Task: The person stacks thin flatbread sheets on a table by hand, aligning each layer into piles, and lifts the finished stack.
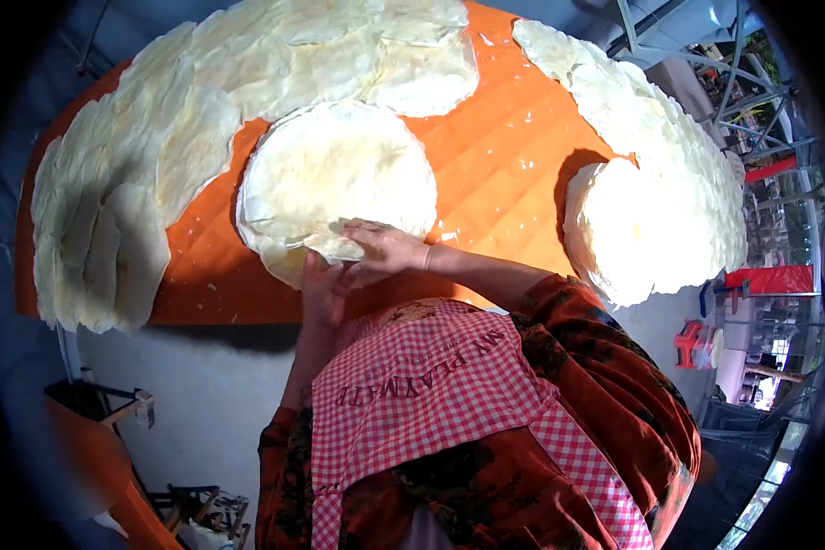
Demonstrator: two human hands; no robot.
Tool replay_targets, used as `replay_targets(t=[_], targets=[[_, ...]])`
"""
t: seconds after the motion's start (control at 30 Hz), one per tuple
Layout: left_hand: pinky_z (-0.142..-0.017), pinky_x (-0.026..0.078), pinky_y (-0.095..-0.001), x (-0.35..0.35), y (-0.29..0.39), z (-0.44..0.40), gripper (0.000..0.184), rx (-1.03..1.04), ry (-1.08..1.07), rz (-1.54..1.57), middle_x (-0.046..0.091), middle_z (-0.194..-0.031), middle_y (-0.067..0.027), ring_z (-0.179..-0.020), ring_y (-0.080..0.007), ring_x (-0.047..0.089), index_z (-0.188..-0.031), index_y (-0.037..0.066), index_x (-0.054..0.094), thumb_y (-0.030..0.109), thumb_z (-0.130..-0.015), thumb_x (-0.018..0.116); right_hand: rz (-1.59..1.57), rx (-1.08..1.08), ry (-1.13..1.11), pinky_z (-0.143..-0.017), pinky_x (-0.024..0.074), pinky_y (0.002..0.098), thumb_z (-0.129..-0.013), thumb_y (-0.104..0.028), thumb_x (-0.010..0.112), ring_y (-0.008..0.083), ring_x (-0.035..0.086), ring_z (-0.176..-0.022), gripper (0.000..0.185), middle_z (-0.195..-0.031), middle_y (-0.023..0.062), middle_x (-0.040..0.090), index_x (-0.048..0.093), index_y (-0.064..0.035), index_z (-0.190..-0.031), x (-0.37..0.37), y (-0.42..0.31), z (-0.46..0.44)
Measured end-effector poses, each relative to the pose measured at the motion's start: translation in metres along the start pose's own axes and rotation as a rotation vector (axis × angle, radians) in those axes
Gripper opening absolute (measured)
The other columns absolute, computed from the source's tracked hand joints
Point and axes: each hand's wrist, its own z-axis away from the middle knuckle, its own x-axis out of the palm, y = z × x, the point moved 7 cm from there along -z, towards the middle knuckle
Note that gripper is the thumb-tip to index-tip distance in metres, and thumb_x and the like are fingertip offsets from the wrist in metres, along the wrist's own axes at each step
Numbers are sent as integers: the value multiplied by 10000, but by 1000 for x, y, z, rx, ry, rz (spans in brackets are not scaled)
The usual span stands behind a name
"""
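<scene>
A tall stack of thin, round, pale flatbread sheets [339,170] stands on the orange table in front of me. At its near edge the top sheet is lifted and folded back a little, showing a yellowish layer below. My left hand [322,286] comes from below, its thumb and fingers closed on that edge. From the right, my right hand [385,249] reaches over the same edge, with the sheet pinched between its fingers and thumb. The two hands are close together. Part of the fingertips is hidden by the sheet.
Overlapping flatbread sheets [284,60] cover the table's far and left sides. A second round stack [614,220] stands at the right beside more spread sheets [683,165]. White crumbs dot the orange tabletop [500,137]. A red stool [692,344] is on the floor at right.
</scene>
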Motion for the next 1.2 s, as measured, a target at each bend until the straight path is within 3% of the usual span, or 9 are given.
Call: replay_targets(t=[0.37,0.67,0.7,0.8,0.9,0.97,1.03,1.1,1.2], targets=[[-854,537,-358,0,5,0,488,0,-38,-3,539,-1225,-114,-1071,-244,585,-1317,49,385,39,-856,542,-140,157,-48,-1080,323,407,-835,-561,571,392,381,-1293,758,-1411,231,377,417,-33,-1356,-13,-15,-3],[-758,549,-357,-28,-7,-8,413,-61,244,-159,598,-1082,-116,-921,-252,619,-1237,-13,465,5,-829,524,431,13,168,-976,435,423,-795,-352,638,380,506,-1192,589,-1285,236,514,502,-7,-1253,13,-48,-11],[-765,546,-361,-36,-13,-12,411,-80,279,-174,598,-1075,-114,-918,-255,615,-1234,-17,466,12,-831,538,461,-91,316,-862,493,430,-812,-319,627,352,608,-1035,446,-1104,238,615,578,-28,-1146,6,-56,-12],[-566,540,-328,-56,-18,-18,389,113,470,-166,610,-996,-118,-803,-219,630,-1186,-25,458,129,-853,587,182,254,83,-749,507,437,-795,-291,635,330,648,-850,314,-899,222,655,645,-48,-993,4,5,-30],[-580,534,-348,-43,-8,-9,441,88,448,-165,594,-1038,-123,-829,-228,617,-1219,-17,453,152,-847,617,307,-29,37,-660,481,413,-755,-212,611,298,621,-711,181,-788,166,659,676,-55,-817,-107,19,-109],[-584,528,-354,-61,-24,-18,461,82,585,-146,581,-1071,-125,-847,-236,607,-1242,-6,449,173,-856,625,339,156,53,-654,479,371,-709,-179,637,186,598,-713,178,-753,93,663,684,-60,-832,-225,46,-171],[-598,527,-360,-61,-26,-19,488,-21,556,-152,555,-1130,-125,-887,-248,598,-1276,4,434,185,-867,629,630,163,190,-619,497,364,-646,-207,675,226,616,-659,216,-733,97,669,717,-149,-849,-326,-14,-191],[-590,522,-363,-62,-25,-20,476,-12,583,-130,567,-1104,-120,-864,-247,602,-1277,6,433,178,-874,620,433,97,196,-639,507,346,-731,-184,639,218,637,-693,177,-735,107,663,695,-112,-882,-382,15,-233],[-584,522,-379,-76,-40,-30,454,-42,550,-112,590,-1061,-125,-827,-269,619,-1273,-6,430,148,-881,601,816,34,198,-607,520,316,-782,-219,650,224,671,-688,186,-762,63,697,699,-65,-873,-391,-123,-202]])
